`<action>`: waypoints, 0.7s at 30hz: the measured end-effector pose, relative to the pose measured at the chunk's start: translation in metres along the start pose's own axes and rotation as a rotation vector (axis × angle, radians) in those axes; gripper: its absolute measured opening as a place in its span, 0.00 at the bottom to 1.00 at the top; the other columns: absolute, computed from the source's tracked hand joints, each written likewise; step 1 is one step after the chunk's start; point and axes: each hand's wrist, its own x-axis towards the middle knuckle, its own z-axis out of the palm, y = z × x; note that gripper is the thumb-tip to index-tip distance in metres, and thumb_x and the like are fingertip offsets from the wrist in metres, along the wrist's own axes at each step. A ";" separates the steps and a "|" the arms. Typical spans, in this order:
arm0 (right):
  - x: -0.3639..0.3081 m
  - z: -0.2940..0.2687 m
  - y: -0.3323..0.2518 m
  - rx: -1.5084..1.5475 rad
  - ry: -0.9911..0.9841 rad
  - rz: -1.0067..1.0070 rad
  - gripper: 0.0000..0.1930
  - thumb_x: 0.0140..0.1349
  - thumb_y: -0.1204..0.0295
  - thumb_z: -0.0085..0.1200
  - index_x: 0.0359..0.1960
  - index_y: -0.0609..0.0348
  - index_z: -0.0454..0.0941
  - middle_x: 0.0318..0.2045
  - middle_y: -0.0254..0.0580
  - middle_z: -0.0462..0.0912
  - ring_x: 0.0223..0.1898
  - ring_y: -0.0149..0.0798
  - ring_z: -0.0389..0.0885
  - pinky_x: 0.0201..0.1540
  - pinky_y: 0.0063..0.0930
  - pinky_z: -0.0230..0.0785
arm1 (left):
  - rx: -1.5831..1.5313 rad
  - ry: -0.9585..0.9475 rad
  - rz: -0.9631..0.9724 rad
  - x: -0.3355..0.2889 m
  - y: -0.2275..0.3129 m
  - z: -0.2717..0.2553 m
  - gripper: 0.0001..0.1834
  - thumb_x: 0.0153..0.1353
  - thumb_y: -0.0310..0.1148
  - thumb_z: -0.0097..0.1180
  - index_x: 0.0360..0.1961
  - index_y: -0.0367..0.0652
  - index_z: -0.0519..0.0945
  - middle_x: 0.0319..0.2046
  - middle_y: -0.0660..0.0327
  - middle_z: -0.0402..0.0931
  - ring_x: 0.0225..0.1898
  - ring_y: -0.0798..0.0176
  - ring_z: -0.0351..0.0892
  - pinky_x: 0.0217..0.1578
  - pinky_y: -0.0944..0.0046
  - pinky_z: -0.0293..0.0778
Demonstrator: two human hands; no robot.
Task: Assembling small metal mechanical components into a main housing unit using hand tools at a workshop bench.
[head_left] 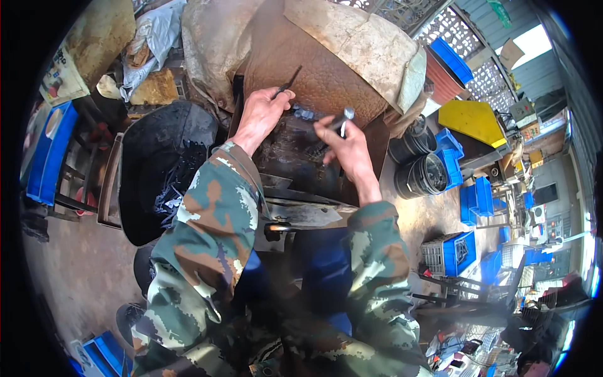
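Note:
My left hand [262,114] is closed around a thin dark rod [293,78], whose tip points up and away from me. To its right, my right hand [347,149] curls round a dark cylindrical piece with a shiny metal end [348,114]. Motion smears this hand a little, and its fingers cover much of the piece. Small grey metal pieces [304,114] lie between the two hands, at the far side of a dark, grimy work surface [286,157]. Behind them rises a brown, dimpled sheet [314,66].
At my left stands a large black bin [147,147] with thin dark scraps inside. Black buckets [422,177] and blue crates [457,254] stand on the right. Pale, stained cloth [358,41] drapes over the back. A yellow panel [471,122] lies at the far right.

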 end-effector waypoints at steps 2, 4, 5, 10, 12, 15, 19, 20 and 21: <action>-0.027 0.001 -0.008 -0.060 -0.067 0.080 0.09 0.61 0.72 0.65 0.41 0.59 0.81 0.34 0.32 0.81 0.28 0.26 0.77 0.20 0.23 0.71 | 0.022 -0.031 0.009 -0.001 -0.007 -0.003 0.16 0.66 0.41 0.57 0.42 0.39 0.87 0.31 0.64 0.83 0.36 0.70 0.76 0.43 0.68 0.70; -0.053 -0.005 -0.005 -0.311 -0.276 0.029 0.12 0.58 0.75 0.67 0.43 0.60 0.81 0.44 0.38 0.85 0.35 0.33 0.83 0.30 0.26 0.77 | 0.213 -0.119 0.156 -0.002 -0.006 0.004 0.20 0.65 0.44 0.58 0.45 0.35 0.84 0.32 0.50 0.84 0.33 0.55 0.81 0.40 0.57 0.74; -0.059 -0.005 0.007 -0.417 -0.315 -0.260 0.14 0.56 0.76 0.68 0.43 0.60 0.81 0.45 0.40 0.85 0.39 0.38 0.84 0.36 0.29 0.78 | 0.274 -0.123 0.214 -0.006 -0.005 0.005 0.21 0.65 0.44 0.57 0.45 0.35 0.83 0.37 0.43 0.83 0.40 0.42 0.82 0.45 0.51 0.74; -0.102 0.009 0.036 -0.756 -0.451 -0.384 0.14 0.51 0.77 0.65 0.41 0.59 0.81 0.49 0.44 0.83 0.49 0.51 0.83 0.50 0.38 0.77 | 0.545 -0.208 0.188 -0.010 -0.018 0.006 0.20 0.65 0.44 0.56 0.43 0.35 0.83 0.39 0.43 0.82 0.44 0.39 0.81 0.47 0.51 0.74; -0.106 0.011 0.038 -0.739 -0.478 -0.365 0.14 0.51 0.78 0.62 0.42 0.59 0.81 0.50 0.44 0.83 0.49 0.51 0.83 0.50 0.39 0.77 | 0.594 -0.217 0.194 -0.010 -0.024 0.005 0.20 0.66 0.44 0.57 0.40 0.34 0.84 0.35 0.44 0.82 0.42 0.41 0.82 0.45 0.53 0.74; -0.101 0.008 0.049 -0.645 -0.505 -0.373 0.15 0.52 0.80 0.59 0.43 0.60 0.81 0.50 0.44 0.83 0.49 0.51 0.83 0.50 0.39 0.76 | 0.791 -0.360 0.129 -0.010 -0.032 -0.002 0.19 0.64 0.42 0.59 0.44 0.36 0.84 0.37 0.41 0.82 0.44 0.38 0.81 0.45 0.51 0.75; -0.078 -0.005 0.040 -0.478 -0.424 -0.446 0.14 0.55 0.80 0.59 0.45 0.62 0.82 0.45 0.43 0.84 0.42 0.42 0.85 0.41 0.34 0.79 | 0.794 -0.466 0.159 0.000 -0.054 -0.004 0.17 0.64 0.40 0.58 0.45 0.36 0.84 0.36 0.40 0.82 0.43 0.39 0.82 0.46 0.52 0.75; -0.073 -0.002 0.035 -0.461 -0.430 -0.445 0.14 0.55 0.80 0.59 0.45 0.62 0.82 0.45 0.43 0.84 0.42 0.42 0.85 0.41 0.34 0.79 | 0.805 -0.574 0.101 0.002 -0.059 -0.010 0.17 0.65 0.39 0.58 0.47 0.38 0.84 0.39 0.43 0.83 0.46 0.41 0.82 0.48 0.52 0.75; -0.071 0.001 0.017 -0.351 -0.311 -0.156 0.12 0.59 0.78 0.59 0.45 0.63 0.81 0.43 0.41 0.85 0.38 0.36 0.84 0.36 0.30 0.78 | 0.803 -0.675 0.050 0.002 -0.059 -0.016 0.17 0.65 0.39 0.57 0.48 0.39 0.84 0.42 0.45 0.84 0.49 0.43 0.82 0.51 0.52 0.75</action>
